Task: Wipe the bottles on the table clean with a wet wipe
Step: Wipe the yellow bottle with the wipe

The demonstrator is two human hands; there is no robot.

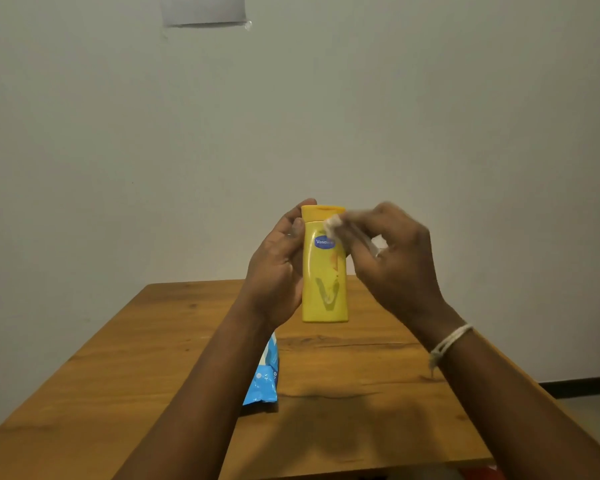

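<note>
A yellow lotion bottle (324, 271) with a blue oval label stands upright in the air above the wooden table (153, 358). My left hand (278, 268) grips its left side, fingers curled behind it up to the cap. My right hand (392, 258) is closed on a crumpled white wet wipe (334, 223) and presses it against the bottle's upper right shoulder, just under the yellow cap. The right hand is blurred. A white string band circles my right wrist.
A blue wet-wipe pack (264, 379) lies on the table under my left forearm, partly hidden by it. A pale wall rises behind the table's far edge, with a sheet of paper (203, 8) taped high up. Floor shows at the right.
</note>
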